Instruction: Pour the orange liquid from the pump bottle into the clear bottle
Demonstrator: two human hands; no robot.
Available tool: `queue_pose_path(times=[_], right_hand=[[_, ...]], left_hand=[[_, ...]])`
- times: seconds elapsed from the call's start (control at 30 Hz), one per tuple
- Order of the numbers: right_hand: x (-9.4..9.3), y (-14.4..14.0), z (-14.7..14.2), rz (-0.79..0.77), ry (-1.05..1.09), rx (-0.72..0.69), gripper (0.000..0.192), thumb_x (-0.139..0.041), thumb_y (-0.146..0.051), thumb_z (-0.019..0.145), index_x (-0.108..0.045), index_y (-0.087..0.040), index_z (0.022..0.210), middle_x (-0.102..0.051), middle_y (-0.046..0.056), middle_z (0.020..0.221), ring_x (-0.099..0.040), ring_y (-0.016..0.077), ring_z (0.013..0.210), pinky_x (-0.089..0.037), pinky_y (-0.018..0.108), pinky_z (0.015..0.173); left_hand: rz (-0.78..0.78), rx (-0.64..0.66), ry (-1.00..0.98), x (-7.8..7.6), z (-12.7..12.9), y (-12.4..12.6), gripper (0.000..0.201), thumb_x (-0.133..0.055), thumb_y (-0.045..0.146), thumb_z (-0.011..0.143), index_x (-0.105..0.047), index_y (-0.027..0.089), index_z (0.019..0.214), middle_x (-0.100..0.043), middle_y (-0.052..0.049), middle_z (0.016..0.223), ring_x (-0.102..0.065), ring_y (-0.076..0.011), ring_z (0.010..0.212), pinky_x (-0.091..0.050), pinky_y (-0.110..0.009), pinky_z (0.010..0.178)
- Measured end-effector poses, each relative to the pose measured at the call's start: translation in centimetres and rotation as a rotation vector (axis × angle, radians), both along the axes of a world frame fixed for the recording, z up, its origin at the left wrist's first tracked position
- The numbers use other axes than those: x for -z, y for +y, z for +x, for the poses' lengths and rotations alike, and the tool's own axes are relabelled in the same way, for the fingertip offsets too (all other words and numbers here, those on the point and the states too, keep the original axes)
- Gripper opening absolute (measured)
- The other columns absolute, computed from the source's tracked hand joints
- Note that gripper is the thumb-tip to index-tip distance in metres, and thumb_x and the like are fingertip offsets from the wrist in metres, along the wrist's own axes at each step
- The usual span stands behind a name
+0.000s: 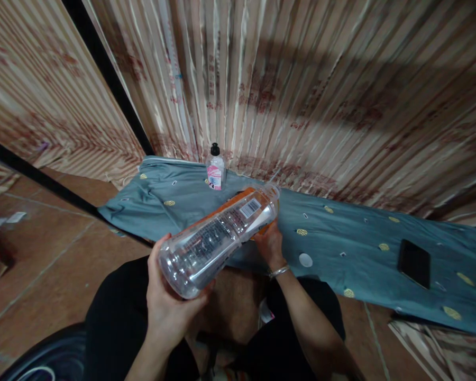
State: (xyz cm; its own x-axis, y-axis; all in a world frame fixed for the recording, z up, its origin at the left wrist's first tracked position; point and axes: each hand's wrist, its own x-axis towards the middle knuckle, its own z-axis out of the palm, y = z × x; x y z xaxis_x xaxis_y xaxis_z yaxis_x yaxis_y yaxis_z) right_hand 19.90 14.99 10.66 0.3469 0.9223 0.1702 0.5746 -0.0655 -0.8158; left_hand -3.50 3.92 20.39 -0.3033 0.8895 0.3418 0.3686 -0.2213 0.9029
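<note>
A large clear plastic bottle (pixel 206 243) with a barcode and orange parts lies tilted across my lap, its neck pointing up and to the right. My left hand (pixel 170 296) is wrapped around the base of this bottle. Near the neck end, my right hand (pixel 270 246) grips the bottle from its far, lower side; some of its fingers are hidden behind the plastic. The bottle's mouth shows no cap. Beyond it stands a small clear bottle (pixel 214 172) with a black cap and a pink label. A round white cap (pixel 305 260) lies to the right of my right hand.
A blue-green cloth with yellow prints (pixel 365 264) covers the long low surface before me. On its right part lies a dark phone (pixel 414 263). Patterned curtains (pixel 238 79) hang behind. Black poles (pixel 111 79) stand at the left, and a black round object (pixel 51 354) sits lower left.
</note>
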Motion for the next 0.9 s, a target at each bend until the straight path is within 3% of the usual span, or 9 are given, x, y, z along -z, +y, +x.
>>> queue_pose_path(times=[0.23, 0.53, 0.67, 0.9], right_hand=[[0.01, 0.13, -0.02, 0.007, 0.024, -0.008, 0.081, -0.074, -0.038, 0.08, -0.047, -0.007, 0.15, -0.076, 0.023, 0.126, -0.076, 0.037, 0.117, -0.063, 0.049, 0.099], [0.13, 0.08, -0.04, 0.022, -0.004, -0.007, 0.082, -0.075, -0.04, 0.081, -0.046, -0.008, 0.151, -0.076, 0.022, 0.127, -0.075, 0.0376, 0.119, -0.062, 0.05, 0.1], [0.55, 0.14, 0.02, 0.012, -0.045, 0.008, 0.081, -0.076, -0.044, 0.083, -0.046, -0.011, 0.151, -0.076, 0.022, 0.128, -0.076, 0.0365, 0.118, -0.063, 0.051, 0.099], [0.83, 0.11, 0.09, -0.008, -0.089, 0.011, 0.085, -0.078, -0.044, 0.083, -0.043, -0.011, 0.154, -0.077, 0.023, 0.126, -0.076, 0.0363, 0.117, -0.064, 0.05, 0.098]], left_hand=[[-0.065, -0.07, -0.087, -0.68, 1.07, -0.38, 0.097, -0.093, 0.034, 0.061, -0.054, 0.022, 0.149, -0.066, -0.01, 0.137, -0.071, -0.0301, 0.119, -0.057, -0.041, 0.105], [-0.057, -0.05, -0.05, -0.36, 0.61, -0.28, 0.098, -0.094, 0.035, 0.061, -0.052, 0.021, 0.148, -0.068, -0.011, 0.133, -0.073, -0.0309, 0.115, -0.06, -0.042, 0.1], [-0.065, -0.058, -0.059, -0.29, 0.58, -0.32, 0.098, -0.093, 0.035, 0.061, -0.052, 0.022, 0.149, -0.066, -0.011, 0.137, -0.072, -0.0318, 0.119, -0.058, -0.043, 0.105], [-0.063, -0.068, -0.095, -0.8, 1.05, -0.4, 0.096, -0.092, 0.031, 0.061, -0.053, 0.021, 0.148, -0.069, -0.011, 0.133, -0.073, -0.0307, 0.115, -0.06, -0.041, 0.1]])
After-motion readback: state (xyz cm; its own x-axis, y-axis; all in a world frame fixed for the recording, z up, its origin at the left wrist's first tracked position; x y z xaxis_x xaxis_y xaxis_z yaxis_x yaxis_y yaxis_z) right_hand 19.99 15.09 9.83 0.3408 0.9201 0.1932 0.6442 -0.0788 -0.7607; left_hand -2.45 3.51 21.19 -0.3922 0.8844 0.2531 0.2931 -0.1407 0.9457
